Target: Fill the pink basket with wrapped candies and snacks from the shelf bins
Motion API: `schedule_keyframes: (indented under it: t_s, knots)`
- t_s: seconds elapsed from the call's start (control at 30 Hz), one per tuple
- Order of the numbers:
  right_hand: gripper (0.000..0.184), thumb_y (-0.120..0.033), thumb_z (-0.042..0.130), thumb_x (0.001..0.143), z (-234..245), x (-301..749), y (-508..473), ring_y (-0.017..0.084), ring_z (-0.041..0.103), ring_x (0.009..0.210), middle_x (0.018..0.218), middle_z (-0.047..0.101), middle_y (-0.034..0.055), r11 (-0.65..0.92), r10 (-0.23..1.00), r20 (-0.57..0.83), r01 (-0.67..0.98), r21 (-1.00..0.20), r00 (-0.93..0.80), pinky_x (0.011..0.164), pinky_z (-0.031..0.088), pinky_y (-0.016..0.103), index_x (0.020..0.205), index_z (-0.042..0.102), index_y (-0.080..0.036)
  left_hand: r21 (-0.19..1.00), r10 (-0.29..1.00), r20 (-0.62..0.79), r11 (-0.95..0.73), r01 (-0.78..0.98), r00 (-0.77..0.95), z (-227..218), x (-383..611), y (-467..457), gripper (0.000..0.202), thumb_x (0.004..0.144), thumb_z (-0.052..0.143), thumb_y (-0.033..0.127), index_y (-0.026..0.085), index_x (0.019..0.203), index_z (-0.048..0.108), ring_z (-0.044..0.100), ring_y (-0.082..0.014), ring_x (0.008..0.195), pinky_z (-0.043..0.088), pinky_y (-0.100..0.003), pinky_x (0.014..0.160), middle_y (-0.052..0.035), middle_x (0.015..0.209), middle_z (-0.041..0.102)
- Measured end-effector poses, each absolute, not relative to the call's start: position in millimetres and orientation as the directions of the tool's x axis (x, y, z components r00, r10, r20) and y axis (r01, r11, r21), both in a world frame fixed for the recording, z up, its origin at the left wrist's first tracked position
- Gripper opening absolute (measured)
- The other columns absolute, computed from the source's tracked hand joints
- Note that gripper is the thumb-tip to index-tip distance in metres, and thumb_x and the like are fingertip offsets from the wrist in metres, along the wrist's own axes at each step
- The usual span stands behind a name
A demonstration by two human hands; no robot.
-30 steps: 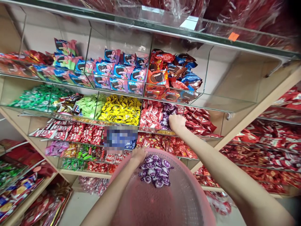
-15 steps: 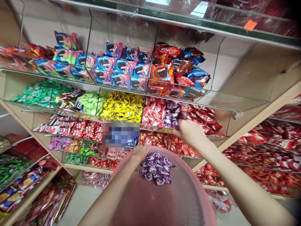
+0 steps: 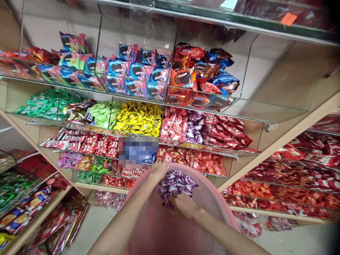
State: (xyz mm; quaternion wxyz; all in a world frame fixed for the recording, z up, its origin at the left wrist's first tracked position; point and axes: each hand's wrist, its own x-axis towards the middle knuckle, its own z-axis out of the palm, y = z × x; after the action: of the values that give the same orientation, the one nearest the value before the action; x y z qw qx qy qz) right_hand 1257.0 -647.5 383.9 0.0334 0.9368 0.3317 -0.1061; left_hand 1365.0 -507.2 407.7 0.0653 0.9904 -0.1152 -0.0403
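My left hand point(image 3: 158, 170) grips the far rim of a pink perforated basket point(image 3: 212, 202), held up in front of the shelves. A pile of purple-and-white wrapped candies point(image 3: 177, 182) lies in the basket. My right hand point(image 3: 186, 206) is down inside the basket at the near edge of that pile, back up. Its fingers curl onto the candies. More of the same purple candies point(image 3: 193, 129) sit in a glass shelf compartment above, between red-and-white candies point(image 3: 174, 127) and red packets point(image 3: 228, 132).
Tilted glass shelves with dividers point(image 3: 265, 117) hold yellow candies point(image 3: 139, 118), green ones point(image 3: 45, 104) and cookie packs point(image 3: 138, 76). Wooden uprights point(image 3: 287, 136) frame the unit. Lower shelves on both sides carry red packets.
My right hand has left the shelf compartment with the purple candies and come down into the basket onto the pile. My left hand has kept its grip on the rim.
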Motion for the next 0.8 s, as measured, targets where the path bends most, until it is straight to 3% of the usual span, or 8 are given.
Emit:
schedule_keyframes:
  t_s: [0.2,0.37,0.5,0.67,0.8]
  knots:
    - [0.033,-0.033,0.048,0.081,358.7,1255.8,-648.2,0.023,0.064,0.071,0.080,0.067,0.0086,-0.761,0.620,-0.210,0.644,0.073,0.756,0.056,0.044,0.027,0.109,0.050,-0.016,0.139,-0.227,-0.081,-0.967,-0.214,0.970,410.4,1364.0,-508.2,0.038,0.084,0.036,0.039,0.015,0.110,0.051,0.058,-0.0253,0.094,0.044,-0.035,0.077,-0.0126,0.097,0.064]
    - [0.034,-0.032,0.051,0.080,347.2,1249.6,-645.9,0.022,0.065,0.068,0.076,0.067,0.0075,-0.809,0.558,-0.189,0.581,0.090,0.808,0.055,0.043,0.024,0.110,0.045,-0.017,0.139,-0.223,-0.069,-0.967,-0.212,0.972,412.0,1361.8,-508.9,0.038,0.083,0.036,0.038,0.015,0.108,0.053,0.058,-0.0264,0.093,0.045,-0.037,0.077,-0.0124,0.096,0.064]
    - [0.042,-0.043,0.054,0.076,356.2,1246.2,-641.6,0.023,0.065,0.068,0.073,0.067,0.0074,-0.830,0.543,-0.150,0.555,0.053,0.826,0.054,0.041,0.024,0.109,0.045,-0.018,0.130,-0.232,-0.064,-0.966,-0.223,0.971,413.2,1361.2,-508.3,0.036,0.083,0.038,0.036,0.015,0.109,0.053,0.058,-0.0257,0.092,0.045,-0.036,0.076,-0.0124,0.097,0.064]
    - [0.034,-0.046,0.036,0.085,411.3,1253.8,-645.6,0.018,0.064,0.064,0.071,0.067,0.0046,-0.852,0.506,0.097,0.515,-0.094,0.857,0.054,0.037,0.022,0.103,0.050,-0.020,0.134,-0.230,-0.077,-0.967,-0.218,0.970,409.9,1364.1,-507.8,0.038,0.084,0.036,0.036,0.016,0.111,0.052,0.058,-0.0258,0.094,0.045,-0.037,0.077,-0.0122,0.097,0.064]
    - [0.034,-0.041,0.029,0.089,480.6,1275.1,-662.3,0.013,0.059,0.056,0.066,0.065,0.0014,-0.895,0.335,0.354,0.412,-0.171,0.874,0.052,0.033,0.020,0.103,0.052,-0.020,0.119,-0.219,-0.093,-0.971,-0.207,0.971,407.6,1365.8,-509.0,0.039,0.084,0.035,0.037,0.016,0.112,0.051,0.057,-0.0255,0.096,0.044,-0.036,0.078,-0.0131,0.099,0.063]
